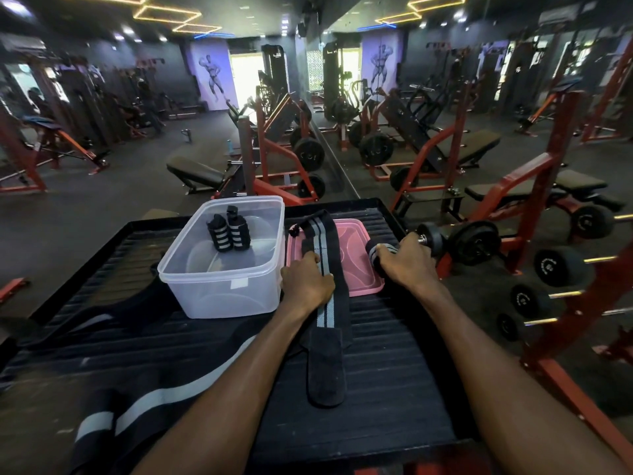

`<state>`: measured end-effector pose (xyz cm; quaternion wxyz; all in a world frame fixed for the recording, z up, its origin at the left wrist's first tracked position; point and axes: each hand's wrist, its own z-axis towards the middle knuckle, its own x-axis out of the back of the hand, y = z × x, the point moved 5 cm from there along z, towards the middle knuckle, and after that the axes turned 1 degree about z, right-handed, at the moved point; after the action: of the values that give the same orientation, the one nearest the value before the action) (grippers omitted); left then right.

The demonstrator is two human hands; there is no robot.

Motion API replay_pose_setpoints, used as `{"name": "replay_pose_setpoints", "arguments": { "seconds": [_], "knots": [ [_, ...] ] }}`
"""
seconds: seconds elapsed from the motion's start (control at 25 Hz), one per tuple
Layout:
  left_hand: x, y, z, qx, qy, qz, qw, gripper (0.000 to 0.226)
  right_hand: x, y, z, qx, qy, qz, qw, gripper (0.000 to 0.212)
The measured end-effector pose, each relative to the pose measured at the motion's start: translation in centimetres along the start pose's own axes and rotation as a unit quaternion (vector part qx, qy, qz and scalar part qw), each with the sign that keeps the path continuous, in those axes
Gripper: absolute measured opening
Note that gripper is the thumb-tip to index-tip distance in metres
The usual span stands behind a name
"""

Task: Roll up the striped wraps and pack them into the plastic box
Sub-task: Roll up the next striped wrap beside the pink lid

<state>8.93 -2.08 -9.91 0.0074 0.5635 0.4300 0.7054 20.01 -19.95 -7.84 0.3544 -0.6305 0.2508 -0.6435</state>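
left hand (306,282) pressing flat striped wrap (325,269), right hand (404,260) gripping rolled wrap (376,252) (no legible labels)

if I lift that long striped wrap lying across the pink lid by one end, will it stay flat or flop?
Probably flop: the striped wrap drapes over the pink lid's edge onto the black platform, following each level. It looks like thin fabric, so likely light. The left hand rests on it; lifted unrolled, its free end would likely dangle.
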Motion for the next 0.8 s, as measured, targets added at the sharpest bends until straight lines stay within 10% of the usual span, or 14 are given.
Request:
{"name": "replay_pose_setpoints", "arguments": {
  "seconds": [0.8],
  "knots": [
    [-0.5,-0.6,0.5,0.029,-0.005,-0.098,0.995,0.032,1.6,-1.9,-0.8,0.106,0.103,-0.128,0.981,0.027]
  ]
}}
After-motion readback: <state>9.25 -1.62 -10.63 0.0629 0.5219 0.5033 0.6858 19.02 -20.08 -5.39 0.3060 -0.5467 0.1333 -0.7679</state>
